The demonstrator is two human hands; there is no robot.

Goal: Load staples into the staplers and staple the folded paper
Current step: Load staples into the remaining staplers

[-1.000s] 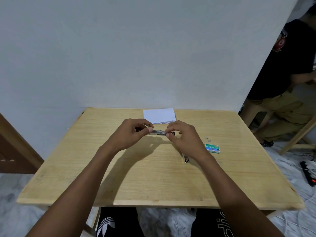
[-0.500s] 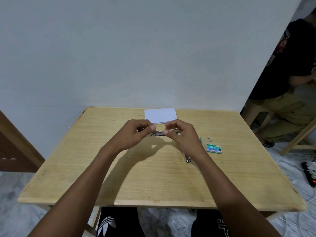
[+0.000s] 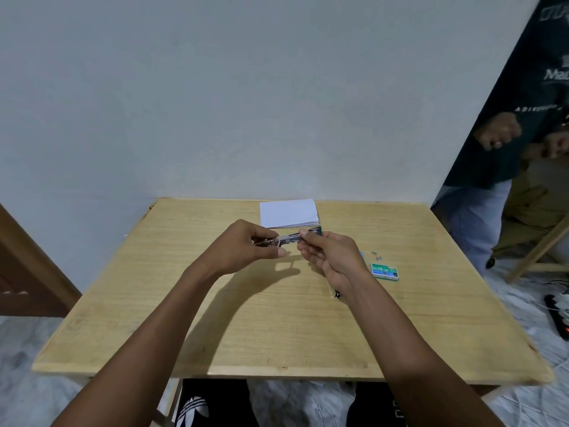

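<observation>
A small metal stapler (image 3: 290, 238) with a teal end is held above the wooden table (image 3: 215, 318), between both hands. My left hand (image 3: 243, 249) pinches its left end with thumb and fingers. My right hand (image 3: 331, 257) grips its right, teal end. The folded white paper (image 3: 288, 212) lies flat at the table's far edge, just behind the stapler. A green staple box (image 3: 385, 271) lies to the right of my right hand, with a few loose staple pieces (image 3: 377, 255) beside it. A dark small object (image 3: 337, 293) peeks out under my right wrist.
A grey wall stands right behind the table. A person in dark clothes (image 3: 523, 134) is at the far right beside a wooden frame (image 3: 535, 254). Cables and a power strip (image 3: 557, 315) lie on the floor to the right. My knees (image 3: 215, 405) are under the front edge.
Both hands have shifted slightly apart and the stapler's metal part now shows more between them. The person at the right has moved closer.
</observation>
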